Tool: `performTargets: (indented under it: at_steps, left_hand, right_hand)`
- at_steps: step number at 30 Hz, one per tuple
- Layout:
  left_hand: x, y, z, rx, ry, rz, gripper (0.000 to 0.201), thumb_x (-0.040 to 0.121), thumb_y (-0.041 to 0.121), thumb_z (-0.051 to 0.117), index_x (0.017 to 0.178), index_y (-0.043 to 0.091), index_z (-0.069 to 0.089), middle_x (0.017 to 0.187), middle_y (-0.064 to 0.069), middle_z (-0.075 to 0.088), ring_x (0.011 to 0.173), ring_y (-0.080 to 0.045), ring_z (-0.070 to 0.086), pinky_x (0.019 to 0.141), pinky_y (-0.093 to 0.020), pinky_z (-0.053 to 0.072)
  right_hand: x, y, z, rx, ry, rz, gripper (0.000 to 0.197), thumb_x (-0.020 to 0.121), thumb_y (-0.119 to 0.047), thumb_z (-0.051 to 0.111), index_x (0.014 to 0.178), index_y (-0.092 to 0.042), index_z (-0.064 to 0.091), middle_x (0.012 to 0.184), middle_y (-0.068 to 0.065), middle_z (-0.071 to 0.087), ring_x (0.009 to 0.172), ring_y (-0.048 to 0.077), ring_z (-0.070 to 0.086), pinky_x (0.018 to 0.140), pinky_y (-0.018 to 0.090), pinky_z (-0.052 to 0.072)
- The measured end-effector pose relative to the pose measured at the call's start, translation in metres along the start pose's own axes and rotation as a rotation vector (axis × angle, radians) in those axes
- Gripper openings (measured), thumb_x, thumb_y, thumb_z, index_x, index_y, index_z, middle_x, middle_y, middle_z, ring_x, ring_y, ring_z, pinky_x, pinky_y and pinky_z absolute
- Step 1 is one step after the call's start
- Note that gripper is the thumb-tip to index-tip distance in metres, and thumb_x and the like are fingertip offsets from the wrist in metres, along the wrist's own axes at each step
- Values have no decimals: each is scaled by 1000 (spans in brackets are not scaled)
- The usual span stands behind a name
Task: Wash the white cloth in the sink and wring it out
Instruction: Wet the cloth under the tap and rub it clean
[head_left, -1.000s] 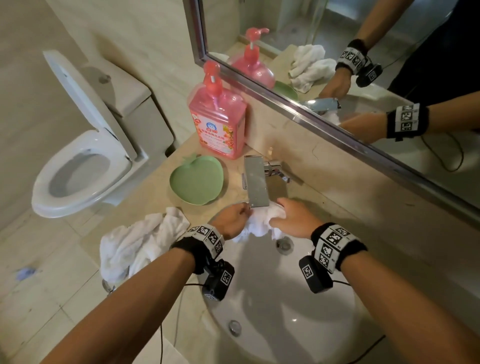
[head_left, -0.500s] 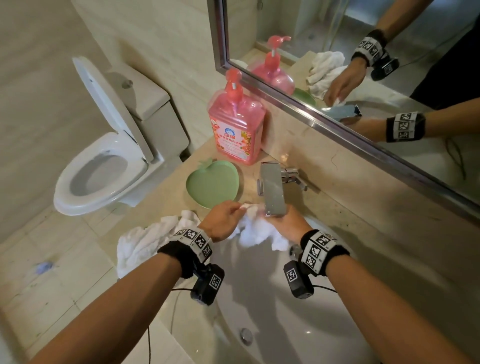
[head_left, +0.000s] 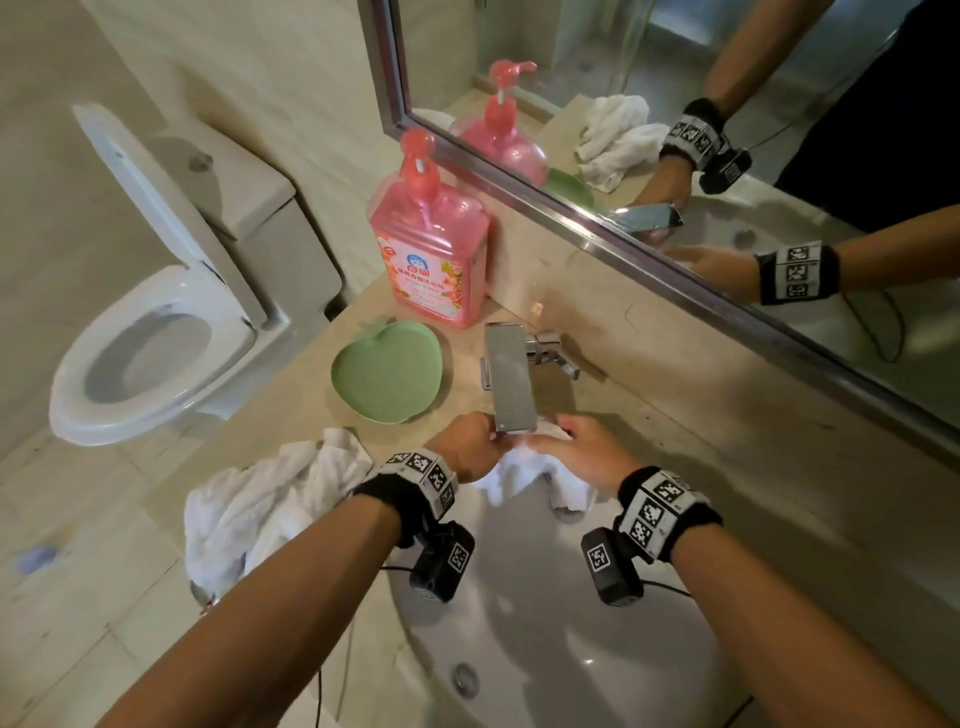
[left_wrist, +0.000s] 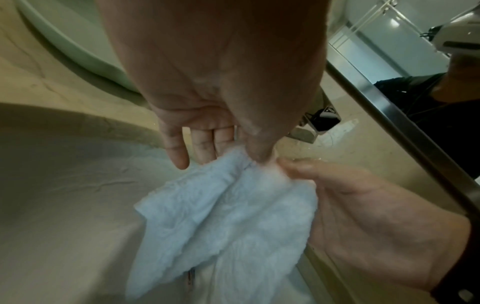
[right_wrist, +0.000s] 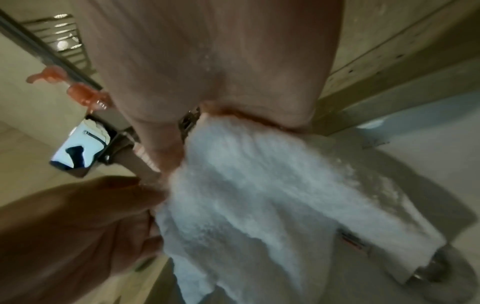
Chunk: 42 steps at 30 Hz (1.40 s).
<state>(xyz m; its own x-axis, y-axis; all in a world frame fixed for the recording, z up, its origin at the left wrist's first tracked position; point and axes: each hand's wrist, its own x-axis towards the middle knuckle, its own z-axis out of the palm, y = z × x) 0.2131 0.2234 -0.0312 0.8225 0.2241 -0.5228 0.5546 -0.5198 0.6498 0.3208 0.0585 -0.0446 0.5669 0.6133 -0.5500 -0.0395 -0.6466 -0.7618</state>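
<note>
A white cloth hangs bunched over the back of the white sink, just below the end of the chrome faucet spout. My left hand pinches its top edge between the thumb and a finger, with the other fingers loose. In the left wrist view that left hand meets my right hand on the cloth. My right hand grips the same top edge from the right. The right wrist view shows the cloth draped under my palm. I cannot tell whether water is running.
A second crumpled white cloth lies on the counter left of the sink. A green apple-shaped dish and a pink soap bottle stand behind it. The mirror rises behind the faucet and an open toilet is at the left.
Both hands have come together at the cloth's top edge under the spout's end. The cloth now hangs lower into the basin.
</note>
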Motion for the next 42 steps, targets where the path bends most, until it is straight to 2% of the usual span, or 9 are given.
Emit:
performTargets:
  at_steps: [4,8,17,22,26,30,33,38,42]
  left_hand:
    - [0,1,-2,-31,-22,12,36,102,38,46,128,22,64,130,-8,64,115,-27,58,94,-30,43]
    - [-7,-6,-11,9,35,22,30,102,27,42,104,11,68,109,-10,68,104,-29,60,86,-31,44]
    - [-17,-38,-23,-92,69,-119,19,97,22,53,103,5,59,103,-12,62,93,-23,55,86,-36,43]
    - [-10,-27,-12,-68,-10,-93,43,105,35,37,114,5,66,113,-10,65,106,-27,60,91,-34,44]
    - [2,-10,-1,-100,-21,-59,37,105,32,40,120,12,67,121,-8,67,106,-23,61,93,-31,45]
    - [10,2,7,-91,-29,-95,34,103,26,43,128,12,60,131,-16,61,115,-30,58,94,-29,44]
    - [9,10,13,-242,-48,-80,40,104,29,45,139,10,51,140,-13,54,129,-27,50,85,-7,37]
    - [13,11,11,-220,66,-73,32,101,7,40,124,-1,60,125,-24,61,117,-36,56,80,-22,37]
    - [12,4,7,-247,57,-127,29,96,-3,40,110,-12,64,113,-32,64,95,-34,61,74,-29,40]
  right_hand:
    - [4,-1,1,61,-39,12,25,90,-30,71,107,-12,68,98,9,73,88,19,65,74,28,48]
    - [6,-9,18,-56,-92,-85,21,101,-24,55,108,-11,69,103,13,74,96,32,68,84,35,56]
    - [10,-25,37,110,30,-51,28,93,-16,57,72,-26,73,53,-11,65,42,-4,54,40,14,40]
    - [8,-18,28,73,-41,-24,12,88,-36,69,82,-43,76,66,-14,72,57,6,62,50,19,45]
    - [4,-9,16,-44,-80,-54,32,84,-53,62,86,-22,71,64,7,61,59,21,55,61,38,40]
    - [7,-2,4,-3,116,-73,39,101,-49,50,75,-20,58,57,-15,47,51,3,41,54,20,35]
    - [10,0,-2,37,170,-94,31,105,-40,47,95,-17,65,75,-3,60,68,12,53,63,27,39]
    - [12,6,-1,24,104,-46,24,88,-41,62,78,-21,53,64,-13,49,59,8,47,59,28,37]
    - [10,8,9,74,-38,-23,35,70,-57,73,96,-34,68,83,-13,75,71,0,69,60,21,52]
